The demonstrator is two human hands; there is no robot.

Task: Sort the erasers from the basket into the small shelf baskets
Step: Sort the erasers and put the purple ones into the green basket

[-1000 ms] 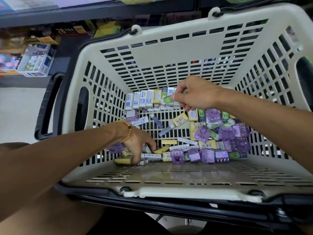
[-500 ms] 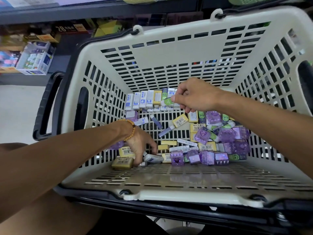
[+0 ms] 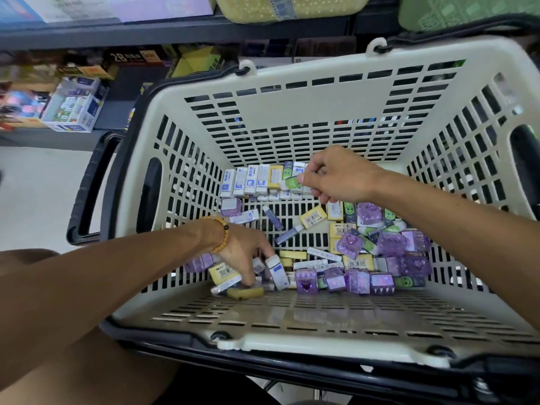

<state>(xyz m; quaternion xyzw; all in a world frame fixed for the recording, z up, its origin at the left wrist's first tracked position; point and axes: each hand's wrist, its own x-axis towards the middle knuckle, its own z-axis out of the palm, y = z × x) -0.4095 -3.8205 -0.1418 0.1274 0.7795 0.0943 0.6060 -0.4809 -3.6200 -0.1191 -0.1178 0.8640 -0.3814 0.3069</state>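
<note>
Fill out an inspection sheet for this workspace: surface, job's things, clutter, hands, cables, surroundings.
Surface: cream slotted basket, black handles, floor partly bare.
Job's things: white-and-blue erasers lined up along the far wall; purple cube erasers, yellow erasers and green ones loose, mostly at right.
Clutter: nothing seen.
Hands: left hand, beaded bracelet on its wrist, reaches into the near-left pile, grip unclear; right hand pinches a green eraser.
Cables: nothing seen.
Surroundings: shelves behind, boxed goods at left, yellow shelf basket above.
</note>
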